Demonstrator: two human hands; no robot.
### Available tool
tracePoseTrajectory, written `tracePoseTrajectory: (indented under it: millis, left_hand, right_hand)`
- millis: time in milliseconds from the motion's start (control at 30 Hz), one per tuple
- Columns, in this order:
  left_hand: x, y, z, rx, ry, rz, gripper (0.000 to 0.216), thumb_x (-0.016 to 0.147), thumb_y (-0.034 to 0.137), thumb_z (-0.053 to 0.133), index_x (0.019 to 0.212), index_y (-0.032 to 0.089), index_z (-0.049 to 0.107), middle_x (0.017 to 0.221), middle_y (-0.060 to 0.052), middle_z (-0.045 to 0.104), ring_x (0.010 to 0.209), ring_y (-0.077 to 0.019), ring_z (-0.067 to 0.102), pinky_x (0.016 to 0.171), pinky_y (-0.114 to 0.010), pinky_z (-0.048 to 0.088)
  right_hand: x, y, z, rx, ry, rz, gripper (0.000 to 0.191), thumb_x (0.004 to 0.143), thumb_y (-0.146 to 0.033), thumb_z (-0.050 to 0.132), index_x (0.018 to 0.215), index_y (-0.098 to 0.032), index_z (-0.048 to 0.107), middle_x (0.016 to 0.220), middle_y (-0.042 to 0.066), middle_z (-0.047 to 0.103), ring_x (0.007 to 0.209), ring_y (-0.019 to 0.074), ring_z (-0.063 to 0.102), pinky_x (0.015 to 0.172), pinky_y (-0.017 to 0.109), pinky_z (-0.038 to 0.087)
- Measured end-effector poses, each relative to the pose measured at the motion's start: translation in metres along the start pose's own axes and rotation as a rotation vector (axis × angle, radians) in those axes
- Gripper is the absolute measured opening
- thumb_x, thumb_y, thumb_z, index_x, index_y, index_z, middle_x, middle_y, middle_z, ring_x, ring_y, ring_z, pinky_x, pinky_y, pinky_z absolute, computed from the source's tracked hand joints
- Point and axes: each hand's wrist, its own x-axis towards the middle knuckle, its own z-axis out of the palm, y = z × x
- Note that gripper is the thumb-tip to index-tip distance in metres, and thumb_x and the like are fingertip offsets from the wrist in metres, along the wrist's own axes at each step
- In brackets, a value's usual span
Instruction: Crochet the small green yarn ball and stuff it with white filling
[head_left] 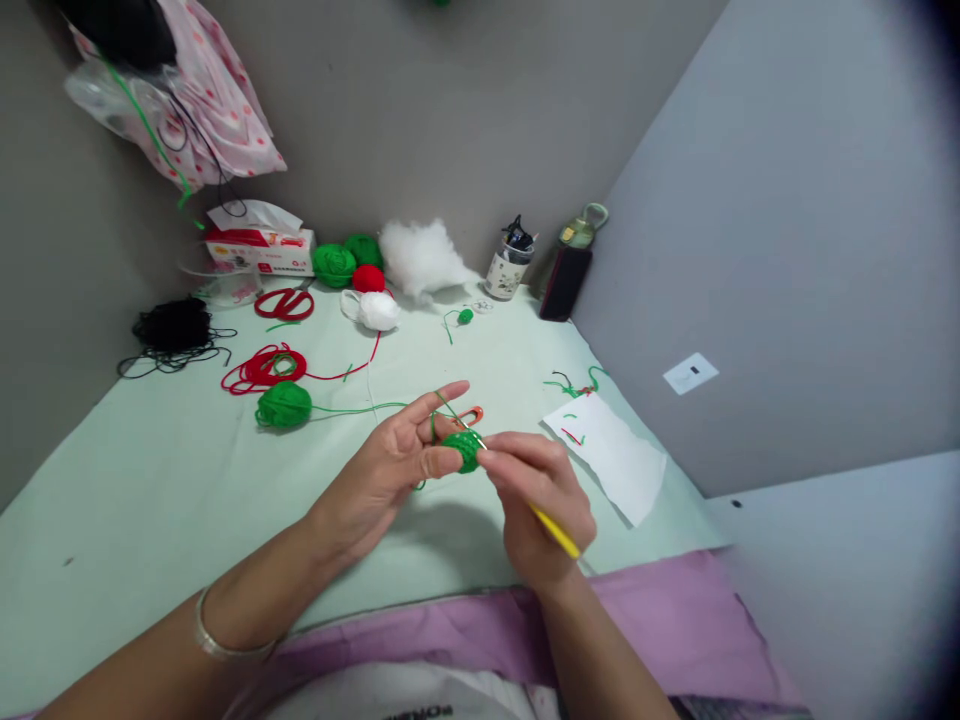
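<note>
Over the middle of the table, my left hand pinches a small green crocheted piece between thumb and fingers. Green yarn loops over its raised index finger and runs left to a green yarn ball. My right hand grips a crochet hook with a yellow handle. The hook's metal tip meets the upper edge of the crocheted piece. An orange stitch marker shows just behind the piece. The fingers partly cover the piece.
Red scissors, black yarn, coiled red yarn and a tissue box lie to the left. White stuffing, a pen cup and a bottle line the back. White paper with yarn scraps lies right.
</note>
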Motion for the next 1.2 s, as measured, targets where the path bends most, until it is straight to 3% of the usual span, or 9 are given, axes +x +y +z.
tracePoseTrajectory:
  millis: [100,333,533,800,967,1067,1200]
  left_hand:
    - [0.001,0.002,-0.002,0.003,-0.007,-0.008,0.073,0.074,0.022,0.091,0.140,0.027,0.062,0.089,0.004,0.064,0.091,-0.0127,0.063,0.090,-0.025,0.047]
    - [0.001,0.004,-0.006,0.239,0.008,0.101,0.084,0.073,0.017,0.089,0.148,0.030,0.053,0.089,0.006,0.057,0.063,-0.0058,0.048,0.070,-0.023,0.045]
    - [0.000,0.012,-0.010,0.455,-0.064,0.120,0.072,0.081,0.024,0.084,0.146,0.031,0.055,0.098,0.003,0.059,0.060,-0.0048,0.041,0.059,-0.022,0.041]
    - [-0.005,0.021,-0.014,0.742,-0.164,0.125,0.058,0.088,0.024,0.076,0.143,0.035,0.058,0.103,0.000,0.064,0.070,-0.0099,0.049,0.071,-0.025,0.047]
    - [-0.007,0.027,-0.021,0.914,-0.206,0.140,0.047,0.090,0.023,0.072,0.135,0.035,0.066,0.107,0.001,0.067,0.067,-0.0101,0.049,0.068,-0.025,0.047]
    - [-0.006,0.027,-0.022,0.895,-0.198,0.143,0.043,0.090,0.025,0.074,0.132,0.034,0.068,0.110,-0.001,0.068,0.066,-0.0097,0.050,0.067,-0.025,0.049]
    - [-0.002,0.017,-0.015,0.654,-0.176,0.148,0.056,0.088,0.026,0.077,0.142,0.030,0.061,0.103,-0.002,0.068,0.067,-0.0094,0.055,0.069,-0.025,0.053]
  right_hand:
    - [0.006,-0.003,-0.004,0.150,-0.019,0.150,0.043,0.098,-0.007,0.058,0.124,-0.037,0.075,0.108,0.005,0.076,0.097,0.0208,0.072,0.075,0.035,0.062]
    - [0.004,-0.005,-0.014,0.285,-0.025,0.262,0.032,0.100,-0.012,0.058,0.117,-0.031,0.078,0.105,0.007,0.078,0.094,0.0232,0.072,0.074,0.040,0.063]
    - [0.009,-0.006,-0.021,0.485,0.017,0.442,0.019,0.099,-0.021,0.064,0.105,-0.026,0.081,0.093,0.007,0.075,0.080,0.0204,0.071,0.068,0.037,0.062]
    - [0.012,-0.002,-0.030,0.606,-0.060,0.577,0.014,0.096,-0.023,0.069,0.098,-0.022,0.082,0.087,0.006,0.072,0.074,0.0184,0.069,0.064,0.034,0.060]
    - [0.013,0.003,-0.037,0.618,-0.092,0.586,0.013,0.095,-0.022,0.070,0.097,-0.021,0.083,0.086,0.007,0.073,0.071,0.0175,0.069,0.060,0.031,0.059]
    - [0.017,0.004,-0.039,0.637,-0.079,0.625,0.012,0.093,-0.025,0.072,0.092,-0.019,0.082,0.083,0.007,0.073,0.065,0.0172,0.068,0.055,0.031,0.057]
    - [0.017,0.001,-0.030,0.670,-0.064,0.612,0.015,0.094,-0.030,0.070,0.091,-0.020,0.080,0.080,0.006,0.071,0.060,0.0156,0.065,0.051,0.029,0.055]
